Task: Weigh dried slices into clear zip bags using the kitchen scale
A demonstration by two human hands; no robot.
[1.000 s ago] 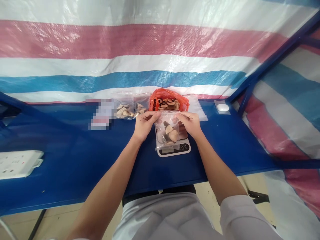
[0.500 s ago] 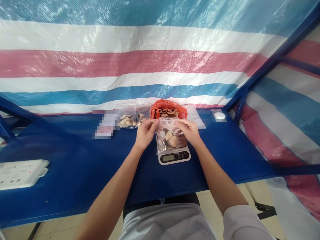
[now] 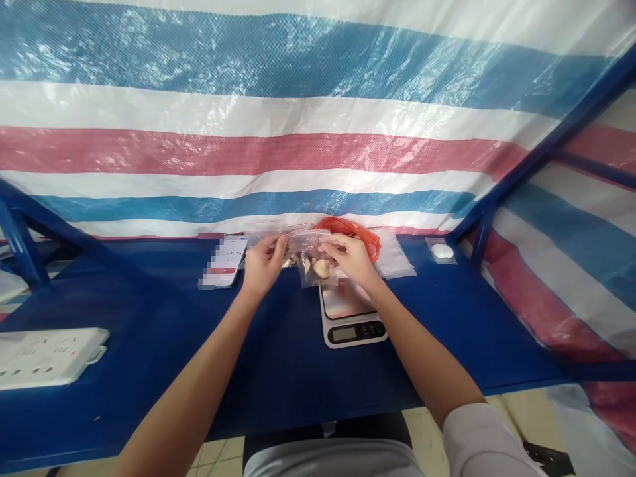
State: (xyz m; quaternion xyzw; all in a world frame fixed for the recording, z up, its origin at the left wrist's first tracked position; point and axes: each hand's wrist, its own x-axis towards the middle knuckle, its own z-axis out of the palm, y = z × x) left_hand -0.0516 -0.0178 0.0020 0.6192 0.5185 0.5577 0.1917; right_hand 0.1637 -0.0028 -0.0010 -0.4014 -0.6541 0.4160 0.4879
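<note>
My right hand (image 3: 352, 257) pinches the upper right part of a clear zip bag (image 3: 312, 264) holding a few pale dried slices. This bag hangs in front of the other filled bags, just left of and above the scale. My left hand (image 3: 263, 266) is closed, thumb against fingers, left of that bag and over the other clear bags (image 3: 293, 257); what it grips is unclear. Below my right hand sits a white kitchen scale (image 3: 356, 334) with a shiny plate, partly covered by my forearm. Behind the right hand lies a red plastic bag (image 3: 370, 238).
A phone (image 3: 229, 262), partly pixelated, lies left of my left hand. Clear flat bags (image 3: 397, 257) rest right of the red bag. Farther right is a small white oval object (image 3: 442, 252). A white power strip (image 3: 52, 358) occupies the blue table's (image 3: 163, 358) left side.
Both hands have moved left, and the bag with slices has left its place above the scale for the other filled bags. The scale plate now shows. The camera view has tilted up slightly.
</note>
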